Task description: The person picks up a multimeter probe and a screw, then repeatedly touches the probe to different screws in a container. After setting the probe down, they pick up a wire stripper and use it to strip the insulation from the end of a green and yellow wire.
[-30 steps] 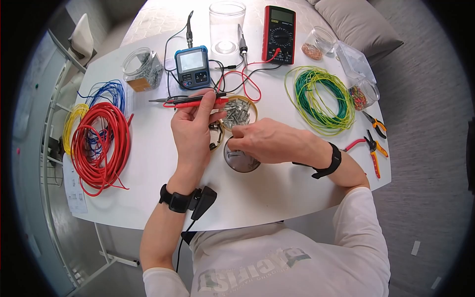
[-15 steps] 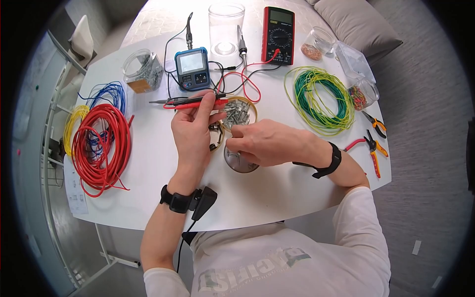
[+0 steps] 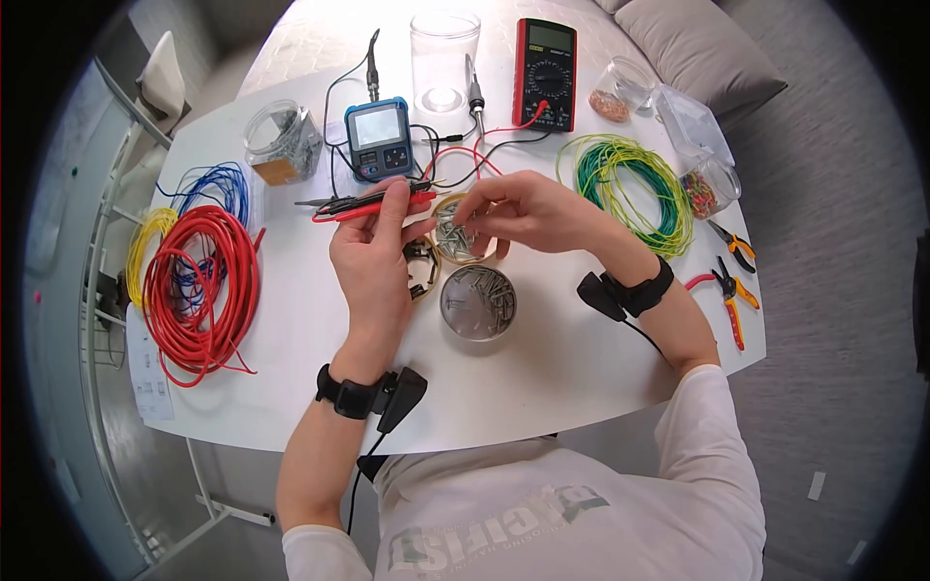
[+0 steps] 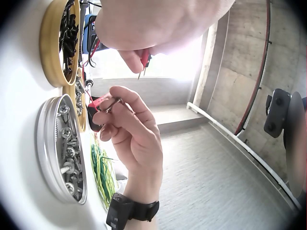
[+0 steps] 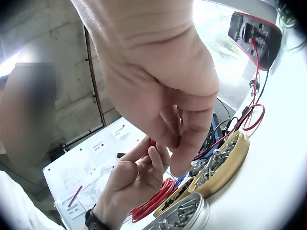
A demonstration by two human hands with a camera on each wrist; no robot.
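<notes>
My left hand [image 3: 373, 266] holds a red test probe [image 3: 378, 207] and a black test probe [image 3: 349, 204] together over the table. Beside it, my right hand [image 3: 528, 213] is raised above a yellow-rimmed round dish [image 5: 224, 178] of silver screws. In the left wrist view its thumb and fingers pinch a small dark metal screw [image 4: 115, 103]. Nearer the body stands a round metal tin [image 4: 48, 148] with silver screws inside. Another yellow round dish [image 4: 49, 43], filled with black screws, lies partly behind the left hand in the head view.
Behind the hands are a blue tester [image 3: 378, 137], a red-cased multimeter [image 3: 545, 76], a soldering iron [image 3: 476, 97] and a clear jar [image 3: 445, 58]. Red wire [image 3: 203, 300] coils at left; green wire [image 3: 635, 198] and pliers [image 3: 728, 290] lie at right. Leads cross the table's back.
My right hand has risen from the metal tin and moved forward over the dish of silver screws, uncovering the tin. My left hand stays nearly in place with the probes.
</notes>
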